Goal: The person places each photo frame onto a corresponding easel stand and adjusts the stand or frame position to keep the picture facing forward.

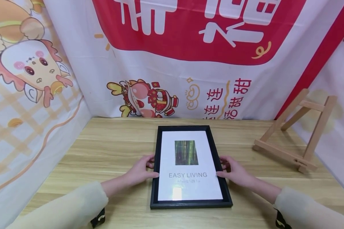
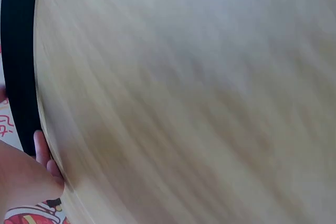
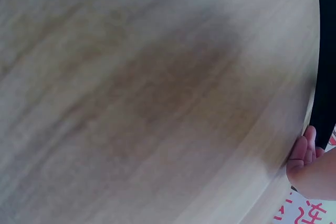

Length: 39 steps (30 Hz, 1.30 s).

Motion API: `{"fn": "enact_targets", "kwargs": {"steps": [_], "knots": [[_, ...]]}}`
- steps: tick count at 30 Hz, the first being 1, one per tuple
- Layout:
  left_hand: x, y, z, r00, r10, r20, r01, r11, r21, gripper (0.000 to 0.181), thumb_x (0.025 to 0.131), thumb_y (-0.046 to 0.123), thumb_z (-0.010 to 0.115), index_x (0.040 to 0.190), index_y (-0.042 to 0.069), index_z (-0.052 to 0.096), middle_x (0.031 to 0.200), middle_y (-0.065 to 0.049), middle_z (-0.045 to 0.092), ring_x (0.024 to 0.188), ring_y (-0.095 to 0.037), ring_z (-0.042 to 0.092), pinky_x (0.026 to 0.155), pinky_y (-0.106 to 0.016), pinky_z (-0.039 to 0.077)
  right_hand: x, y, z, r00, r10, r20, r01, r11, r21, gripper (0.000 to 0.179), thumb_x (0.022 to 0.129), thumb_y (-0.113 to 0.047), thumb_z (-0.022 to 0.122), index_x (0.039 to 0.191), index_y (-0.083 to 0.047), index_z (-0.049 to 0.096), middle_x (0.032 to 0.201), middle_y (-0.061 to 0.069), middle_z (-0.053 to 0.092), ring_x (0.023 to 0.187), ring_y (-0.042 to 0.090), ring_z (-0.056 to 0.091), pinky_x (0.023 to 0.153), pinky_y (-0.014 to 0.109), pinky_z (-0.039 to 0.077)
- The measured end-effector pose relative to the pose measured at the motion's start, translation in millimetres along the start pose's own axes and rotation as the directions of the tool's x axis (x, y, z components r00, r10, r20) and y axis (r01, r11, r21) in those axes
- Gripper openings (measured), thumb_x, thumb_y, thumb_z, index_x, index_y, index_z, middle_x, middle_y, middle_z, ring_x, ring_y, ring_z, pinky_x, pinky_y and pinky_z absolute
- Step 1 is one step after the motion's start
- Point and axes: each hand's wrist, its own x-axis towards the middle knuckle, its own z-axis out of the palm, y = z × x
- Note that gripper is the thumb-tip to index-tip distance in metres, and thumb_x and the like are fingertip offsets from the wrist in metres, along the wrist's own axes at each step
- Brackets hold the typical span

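A black picture frame (image 1: 191,204) lies face up on the wooden table, its white insert printed "EASY LIVING" under a small green bamboo picture. My left hand (image 1: 141,171) grips its left side, thumb over the rim and fingers curled against the outer edge. On the opposite side my right hand (image 1: 237,172) holds it the same way. The left wrist view has the frame's dark side (image 2: 20,61) at its left, with fingertips (image 2: 41,145) low against it. At the right of the right wrist view, the other side (image 3: 326,66) meets my right fingers.
A small wooden easel (image 1: 292,154) stands at the right of the table (image 1: 117,143). Behind the table hangs a red and white cloth (image 1: 166,70) with printed characters. Another patterned cloth (image 1: 25,127) closes off the left side.
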Motion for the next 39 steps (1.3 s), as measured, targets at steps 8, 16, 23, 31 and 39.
{"fn": "enact_targets", "kwargs": {"steps": [8, 16, 23, 31, 39], "knots": [[-1.3, 6.3, 5.4, 0.996, -0.068, -0.054, 0.067, 0.998, -0.02, 0.078, 0.071, 0.003, 0.084, 0.137, -0.011, 0.045, 0.118, -0.012, 0.058, 0.097, -0.022, 0.057, 0.089, -0.041, 0.05, 0.3, -1.9, 1.5, 1.0, 0.024, -0.018, -0.023, 0.998, 0.057, 0.064, 0.084, -0.008, 0.075, 0.135, 0.013, 0.043, 0.12, 0.022, 0.057, 0.104, 0.031, 0.056, 0.094, 0.049, 0.047], [1.7, 9.7, 10.5, 0.992, -0.092, -0.086, 0.088, 0.995, -0.05, 0.076, 0.068, -0.002, 0.081, 0.136, -0.01, 0.047, 0.116, -0.012, 0.058, 0.096, -0.023, 0.056, 0.087, -0.04, 0.051, 0.7, -3.7, 3.0, 0.999, 0.014, -0.049, -0.011, 0.997, 0.073, 0.06, 0.084, -0.003, 0.073, 0.134, 0.013, 0.044, 0.121, 0.023, 0.057, 0.109, 0.036, 0.055, 0.097, 0.052, 0.044], [-0.7, 11.0, 12.4, 0.991, -0.109, -0.075, 0.103, 0.992, -0.073, 0.077, 0.066, -0.005, 0.08, 0.136, -0.008, 0.048, 0.114, -0.011, 0.056, 0.096, -0.024, 0.054, 0.086, -0.039, 0.05, 0.3, -4.5, 6.7, 0.996, 0.047, -0.07, -0.041, 0.996, 0.078, 0.057, 0.085, -0.001, 0.071, 0.134, 0.011, 0.045, 0.123, 0.023, 0.056, 0.112, 0.037, 0.053, 0.099, 0.054, 0.042], [-4.7, 13.2, 10.9, 0.99, -0.115, -0.078, 0.108, 0.99, -0.089, 0.08, 0.068, -0.007, 0.077, 0.141, -0.008, 0.043, 0.119, -0.014, 0.055, 0.105, -0.03, 0.055, 0.093, -0.044, 0.049, -1.2, -10.8, 6.7, 0.996, 0.039, -0.08, -0.028, 0.99, 0.138, 0.056, 0.086, 0.001, 0.068, 0.135, 0.012, 0.042, 0.129, 0.029, 0.051, 0.116, 0.043, 0.052, 0.099, 0.053, 0.044], [-3.4, 14.2, 5.5, 0.986, -0.164, 0.003, 0.158, 0.941, -0.299, 0.092, 0.073, -0.011, 0.071, 0.152, 0.0, 0.026, 0.123, -0.022, 0.057, 0.102, -0.03, 0.061, 0.078, -0.039, 0.057, 0.6, -11.5, 5.4, 0.996, 0.035, -0.083, -0.014, 0.97, 0.243, 0.055, 0.088, 0.006, 0.063, 0.137, 0.01, 0.038, 0.135, 0.032, 0.043, 0.114, 0.045, 0.054, 0.093, 0.045, 0.051]]}}
